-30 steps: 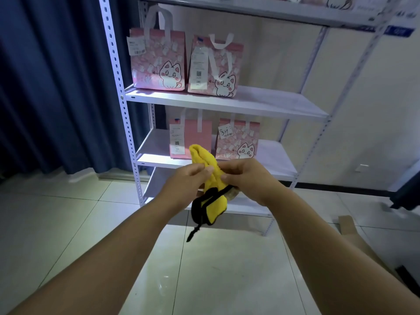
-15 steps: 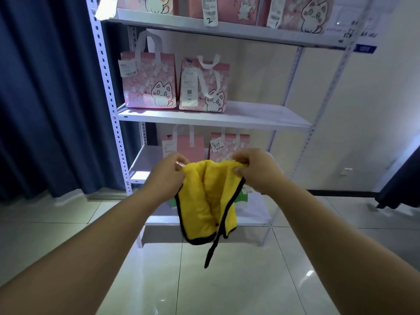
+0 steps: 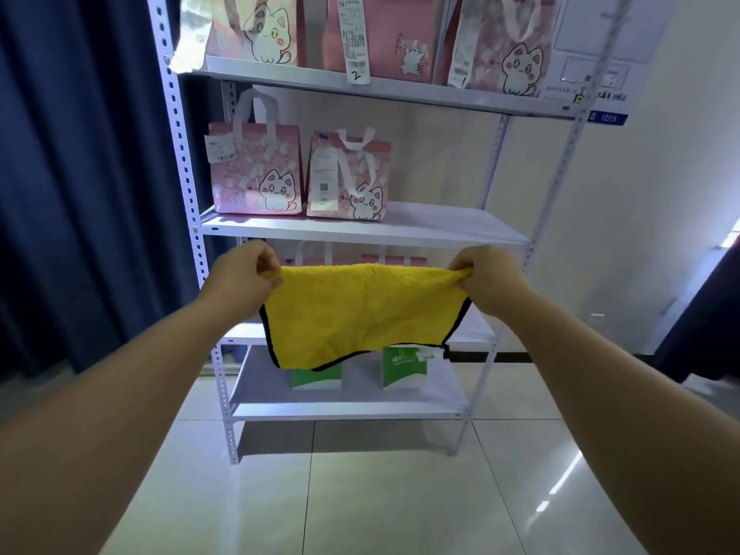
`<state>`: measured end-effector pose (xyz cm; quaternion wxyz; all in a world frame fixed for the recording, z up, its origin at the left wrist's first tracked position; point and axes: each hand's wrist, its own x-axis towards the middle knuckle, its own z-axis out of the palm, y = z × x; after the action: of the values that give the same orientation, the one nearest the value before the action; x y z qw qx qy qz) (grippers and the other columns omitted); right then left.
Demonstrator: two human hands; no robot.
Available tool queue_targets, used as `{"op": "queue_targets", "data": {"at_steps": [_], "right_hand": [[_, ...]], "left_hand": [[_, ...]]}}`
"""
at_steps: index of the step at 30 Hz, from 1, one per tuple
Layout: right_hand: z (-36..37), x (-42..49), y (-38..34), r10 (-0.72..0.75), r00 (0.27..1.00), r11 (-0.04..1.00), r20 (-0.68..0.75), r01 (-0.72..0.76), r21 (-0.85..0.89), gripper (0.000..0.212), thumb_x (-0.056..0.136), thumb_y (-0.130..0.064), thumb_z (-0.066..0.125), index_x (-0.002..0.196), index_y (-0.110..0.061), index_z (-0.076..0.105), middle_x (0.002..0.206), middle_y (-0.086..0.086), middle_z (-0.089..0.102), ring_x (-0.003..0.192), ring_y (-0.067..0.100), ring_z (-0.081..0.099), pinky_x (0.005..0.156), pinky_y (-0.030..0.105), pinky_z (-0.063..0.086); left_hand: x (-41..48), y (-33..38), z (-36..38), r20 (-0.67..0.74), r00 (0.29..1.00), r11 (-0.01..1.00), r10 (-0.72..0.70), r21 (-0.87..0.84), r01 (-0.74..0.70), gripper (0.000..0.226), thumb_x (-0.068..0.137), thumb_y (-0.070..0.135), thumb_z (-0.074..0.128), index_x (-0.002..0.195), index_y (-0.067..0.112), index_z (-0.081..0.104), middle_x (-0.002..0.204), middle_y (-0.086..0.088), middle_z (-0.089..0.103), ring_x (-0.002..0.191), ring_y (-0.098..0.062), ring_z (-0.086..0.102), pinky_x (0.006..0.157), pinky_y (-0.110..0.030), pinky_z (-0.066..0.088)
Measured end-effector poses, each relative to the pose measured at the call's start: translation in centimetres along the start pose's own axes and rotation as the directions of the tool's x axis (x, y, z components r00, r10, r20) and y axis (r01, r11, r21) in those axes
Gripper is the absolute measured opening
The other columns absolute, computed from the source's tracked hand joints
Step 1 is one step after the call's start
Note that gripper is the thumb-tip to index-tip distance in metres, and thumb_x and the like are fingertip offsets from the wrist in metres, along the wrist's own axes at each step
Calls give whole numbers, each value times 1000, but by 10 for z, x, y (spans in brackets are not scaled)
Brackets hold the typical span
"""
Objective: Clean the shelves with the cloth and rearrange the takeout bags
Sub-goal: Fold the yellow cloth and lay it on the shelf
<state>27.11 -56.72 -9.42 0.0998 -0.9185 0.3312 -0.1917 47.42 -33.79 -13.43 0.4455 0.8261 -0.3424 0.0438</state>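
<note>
The left hand (image 3: 244, 274) and right hand (image 3: 486, 276) each pinch a top corner of the cloth (image 3: 360, 314), stretched flat before the shelves (image 3: 440, 226). Wiping has not begun; next, bunch it into one hand and reach the bare shelf beside the bags (image 3: 296, 174).

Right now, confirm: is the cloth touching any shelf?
No, the yellow cloth hangs in the air, stretched between the left hand and right hand.

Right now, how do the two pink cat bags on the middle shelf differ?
The left pink bag is wider, its handles standing upright; the right pink bag is narrower, its handles flopped down over its front. The left bag's label sits at its top left corner, the right's runs down its front. Both show a white cat.
</note>
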Motion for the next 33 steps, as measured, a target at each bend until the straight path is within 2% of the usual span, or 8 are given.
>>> {"op": "queue_targets", "data": {"at_steps": [6,11,18,23,26,27,30,33], "right_hand": [[-20,1,3,-63,998,997,-13,63,40,25,84,6,49,96,-7,67,95,16,66,77,28,59,65,34,51],[-29,1,-3,-34,999,999,-34,34,-3,29,81,6,52,99,-8,70,94,12,66,77,27,58,64,30,47],[-37,1,-4,-37,999,998,5,38,-42,22,77,-10,73,99,-9,70,96,11,70,88,26,66,82,35,52],[-30,-3,9,-65,996,972,66,48,228,16,77,-8,73,91,-2,68,75,15,69,61,21,63,57,24,48],[-24,-2,13,-66,994,942,91,32,333,12,82,-3,67,92,3,63,77,24,68,56,25,63,62,35,54],[-22,-2,13,-61,994,944,93,27,327,10,84,-1,64,93,4,63,79,24,67,57,25,62,62,36,54],[-17,0,11,-54,995,960,79,30,277,10,90,1,55,94,2,64,81,19,65,58,21,60,49,19,46],[-14,2,10,-39,997,959,60,20,282,16,93,1,49,100,4,63,87,22,64,67,27,60,49,18,41]], "left_hand": [[11,3,-24,17,1000,999,16,30,-16,17,86,10,61,95,24,59,94,6,62,81,-11,57,57,-24,41],[11,14,-31,159,987,945,30,318,-80,26,87,11,61,113,15,63,106,-3,61,88,-15,49,71,-26,37],[7,20,-35,195,980,902,-38,429,-50,12,82,12,67,93,9,71,71,6,55,61,-8,47,49,-21,34],[8,18,-45,76,996,937,-40,350,11,7,76,12,74,82,14,70,69,7,57,59,-6,50,48,-20,35],[9,13,-50,30,998,957,-55,288,44,11,71,13,78,73,17,68,72,6,60,65,-8,54,50,-20,38],[9,12,-50,37,998,956,-58,288,45,13,70,13,80,72,18,68,72,6,60,66,-7,54,51,-20,38],[9,12,-47,108,992,936,-67,352,25,14,70,15,80,76,18,67,74,6,58,67,-8,52,51,-21,38],[9,12,-42,210,973,901,-93,434,-7,7,81,18,70,87,15,69,72,3,57,61,-10,50,48,-22,35]]}}
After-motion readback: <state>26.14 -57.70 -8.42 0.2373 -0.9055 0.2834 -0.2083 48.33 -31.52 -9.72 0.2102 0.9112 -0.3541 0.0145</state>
